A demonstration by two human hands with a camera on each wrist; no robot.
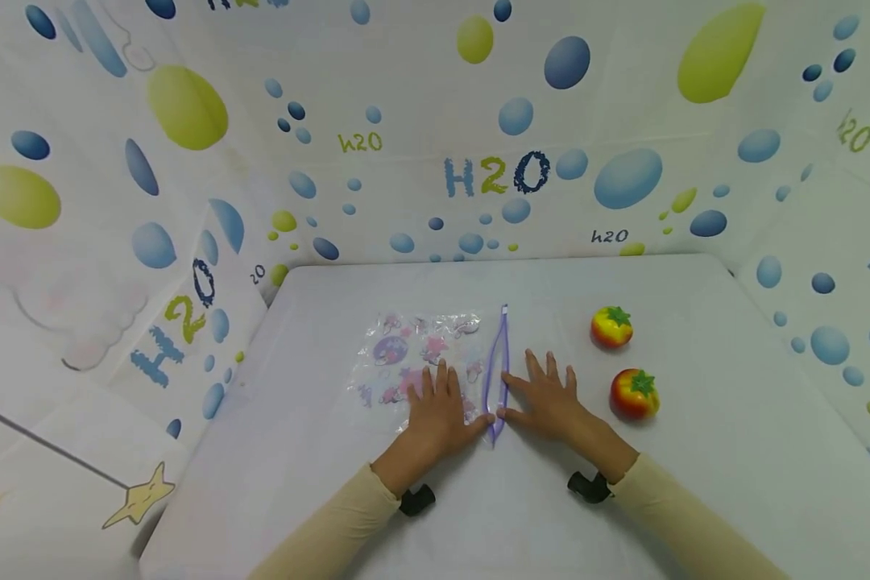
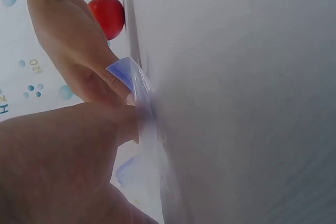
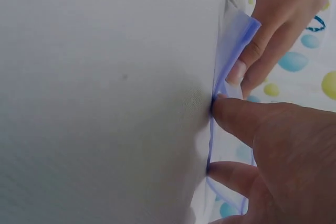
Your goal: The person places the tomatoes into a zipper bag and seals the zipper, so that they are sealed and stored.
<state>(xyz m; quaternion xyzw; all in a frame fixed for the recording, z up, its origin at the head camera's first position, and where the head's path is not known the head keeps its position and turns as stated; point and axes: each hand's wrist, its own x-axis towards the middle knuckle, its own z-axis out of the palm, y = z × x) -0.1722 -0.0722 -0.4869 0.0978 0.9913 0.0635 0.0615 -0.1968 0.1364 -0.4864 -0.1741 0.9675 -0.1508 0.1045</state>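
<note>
A clear plastic zip bag (image 1: 377,374) printed with pink and purple pictures lies flat on the white table. Its purple zip edge (image 1: 505,330) faces right, the two strips parted in a narrow loop. My left hand (image 1: 435,415) rests palm down on the printed side, fingers straight, thumb at the left strip. On the other side, my right hand (image 1: 551,403) has its fingers spread, with thumb and index fingertips touching the right strip. The right wrist view shows those two fingertips pressing along the purple edge (image 3: 241,45) against the table.
Two shiny red-and-yellow toy fruits with green leafy tops are to the right of my right hand, one farther back (image 1: 609,330) and one nearer (image 1: 632,396). A patterned cloth (image 1: 420,97) hangs behind and beside the table (image 1: 319,322).
</note>
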